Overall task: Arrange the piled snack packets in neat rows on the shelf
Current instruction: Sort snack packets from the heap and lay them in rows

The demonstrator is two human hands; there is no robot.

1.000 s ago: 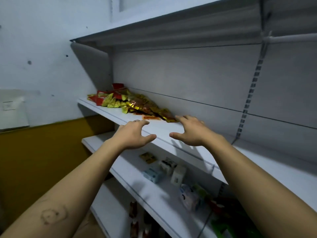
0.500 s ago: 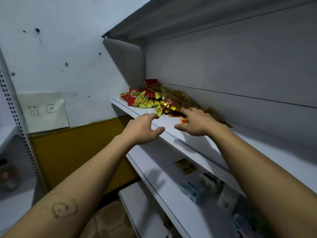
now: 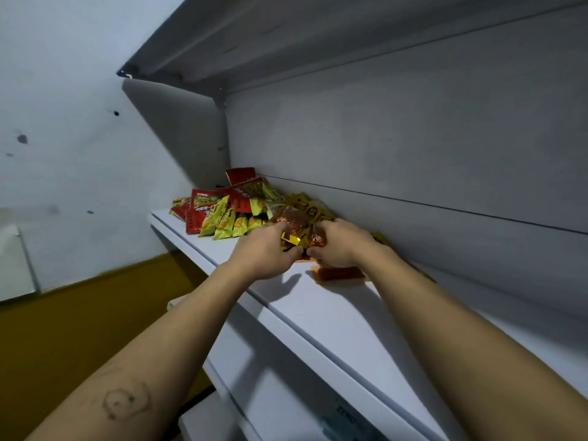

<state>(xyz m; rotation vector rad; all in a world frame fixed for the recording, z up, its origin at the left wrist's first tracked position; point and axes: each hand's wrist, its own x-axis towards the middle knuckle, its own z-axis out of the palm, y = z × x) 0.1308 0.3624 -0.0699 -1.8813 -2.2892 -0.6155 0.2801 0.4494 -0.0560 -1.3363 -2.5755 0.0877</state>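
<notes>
A heap of small snack packets (image 3: 229, 211), red, yellow-green and gold, lies at the far left end of the white shelf (image 3: 318, 313). My left hand (image 3: 264, 254) and my right hand (image 3: 340, 246) meet at the near side of the heap, fingers curled round a bunch of gold and brown packets (image 3: 297, 230) between them. One flat orange-red packet (image 3: 340, 273) lies on the shelf just under my right wrist. More gold packets run along the back panel behind my right forearm, partly hidden.
A grey shelf board (image 3: 286, 36) hangs overhead and the grey back panel (image 3: 413, 148) closes the rear. A white wall (image 3: 63, 122) stands at left, yellow below. A lower white shelf (image 3: 286, 393) sticks out beneath.
Both hands went forward from the shelf's front edge into the heap and closed on the gold and brown packets. The view has moved closer to the pile.
</notes>
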